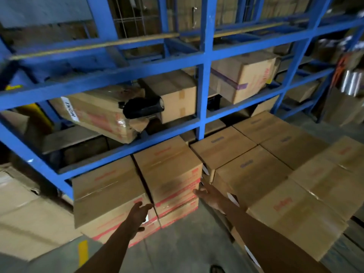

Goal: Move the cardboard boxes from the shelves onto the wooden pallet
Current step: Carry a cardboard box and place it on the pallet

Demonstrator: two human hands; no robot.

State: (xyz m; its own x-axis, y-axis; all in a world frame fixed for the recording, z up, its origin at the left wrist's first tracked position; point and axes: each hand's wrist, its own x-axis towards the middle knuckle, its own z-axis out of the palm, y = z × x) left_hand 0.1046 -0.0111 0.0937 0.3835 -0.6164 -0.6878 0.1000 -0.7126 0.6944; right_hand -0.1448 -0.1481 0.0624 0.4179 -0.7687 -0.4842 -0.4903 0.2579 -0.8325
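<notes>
A stack of cardboard boxes with red print [169,170] stands on the floor in front of the blue shelves [202,85]. My left hand [140,210] reaches toward the lower front of that stack, fingers spread and holding nothing. My right hand [206,194] is stretched out at the stack's right edge, fingers straight, in the gap beside the neighbouring boxes. To the right, several boxes [256,152] lie packed side by side in a low flat layer; what they rest on is hidden. More boxes [242,75] sit on the middle shelf.
A wrapped box with a white label [94,113] and a black roll [143,107] lie on the shelf at left. Flattened cardboard [25,213] covers the floor at far left. Grey concrete floor [177,249] shows between the stacks. Rolls of clear film [352,81] stand at far right.
</notes>
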